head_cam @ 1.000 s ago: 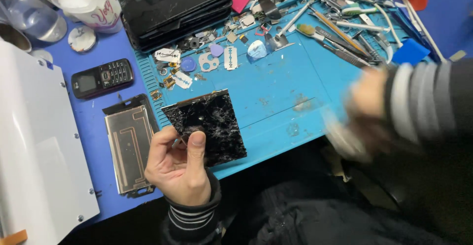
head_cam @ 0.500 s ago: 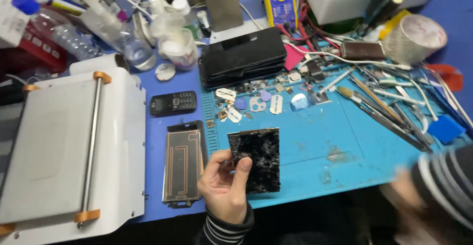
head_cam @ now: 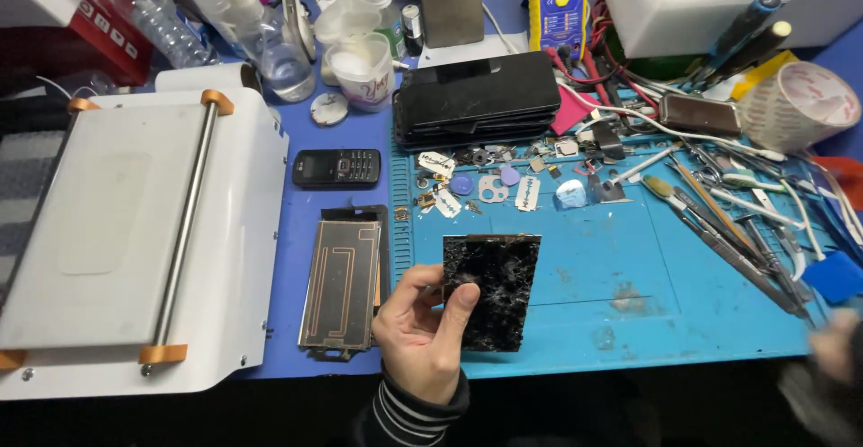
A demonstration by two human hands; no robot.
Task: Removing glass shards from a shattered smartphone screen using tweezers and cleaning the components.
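- Black, shattered glass: my left hand (head_cam: 421, 335) pinches a cracked phone screen (head_cam: 492, 291) by its left edge, thumb across the face and fingers behind, holding it tilted just above the near edge of the blue work mat (head_cam: 683, 303).
- My right hand (head_cam: 831, 348) is a blur at the lower right corner, off the mat's edge; I cannot tell whether it is open or closed, or holding anything.
- Just left of the screen, a copper-toned phone back frame (head_cam: 343, 283) lies flat on the table (head_cam: 315, 209), part on the mat's border.
- I judge this to be the inspection step of a screen repair, the broken panel lifted free; the next move calls for a firm edge grip clear of the splinters and a picked spot to set it down.
- Beyond lie razor blades (head_cam: 528, 193) and small parts, with tweezers and brushes (head_cam: 719, 222) fanned to the right.
- A small black keypad phone (head_cam: 336, 167) rests near the white laminating machine (head_cam: 126, 240) at left.
- Farthest back stand a stack of black phones (head_cam: 476, 96), a white cup (head_cam: 361, 69), a tape roll (head_cam: 796, 105) and a yellow multimeter (head_cam: 559, 2).
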